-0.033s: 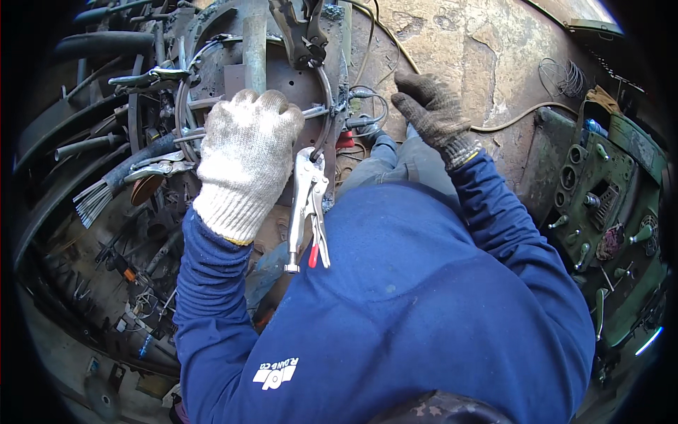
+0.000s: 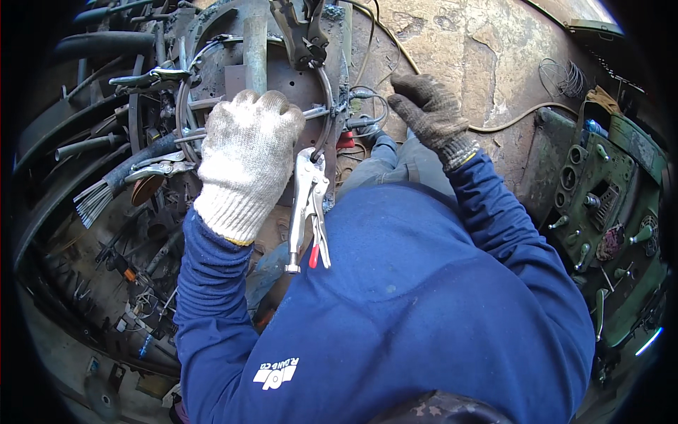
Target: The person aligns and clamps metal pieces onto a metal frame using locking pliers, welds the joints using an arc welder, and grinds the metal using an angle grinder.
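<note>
Two gloved hands are seen from above. The left grip [image 2: 247,152], in a whitish knitted glove, is curled closed over a thin, straight, grey metal rod [image 2: 315,112]; its fingertips are hidden. The rod's long axis is set crosswise beneath this nearer grip, exposed on both sides and tilted slightly upward in view to the right. Just right of the left grip, the rod is crossed by a curved grey metal hoop [image 2: 327,88]. The right grip [image 2: 429,113], in a brownish glove, is held farther right, empty, thumb spread from fingers.
</note>
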A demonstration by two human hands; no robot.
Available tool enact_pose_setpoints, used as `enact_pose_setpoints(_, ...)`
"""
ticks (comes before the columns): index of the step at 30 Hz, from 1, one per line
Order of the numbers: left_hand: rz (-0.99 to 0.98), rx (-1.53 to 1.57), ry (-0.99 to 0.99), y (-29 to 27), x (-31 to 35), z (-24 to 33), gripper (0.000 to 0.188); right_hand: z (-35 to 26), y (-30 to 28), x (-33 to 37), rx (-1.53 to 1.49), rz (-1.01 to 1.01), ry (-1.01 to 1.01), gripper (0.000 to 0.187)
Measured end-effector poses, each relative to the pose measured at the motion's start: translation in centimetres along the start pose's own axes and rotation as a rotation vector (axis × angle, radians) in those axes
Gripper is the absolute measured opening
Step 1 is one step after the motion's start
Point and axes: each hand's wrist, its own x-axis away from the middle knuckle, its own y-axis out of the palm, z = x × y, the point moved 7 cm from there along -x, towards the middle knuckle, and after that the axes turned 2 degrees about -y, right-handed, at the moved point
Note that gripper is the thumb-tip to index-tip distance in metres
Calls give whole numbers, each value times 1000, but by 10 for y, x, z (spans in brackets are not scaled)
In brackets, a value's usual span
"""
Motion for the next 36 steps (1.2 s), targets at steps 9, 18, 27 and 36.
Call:
enact_pose_setpoints(9, -13, -12, 6, -1, -1, -2, 10, -61, 17, -15, 80, -106, -285, 35)
enact_pose_setpoints(18, -97, -15, -40, 2, 0, -3, 14, -62, 30, -22, -43, -206, -210, 35)
enact_pose_setpoints(27, -50, -49, 1, 0, 2, -1, 14, -57, 49, -20, -255, -247, -18, 39)
enact_pose_setpoints(36, -65, -73, -17, 2, 1, -1, 12, -59, 61, -23, -267, -258, 211, 35)
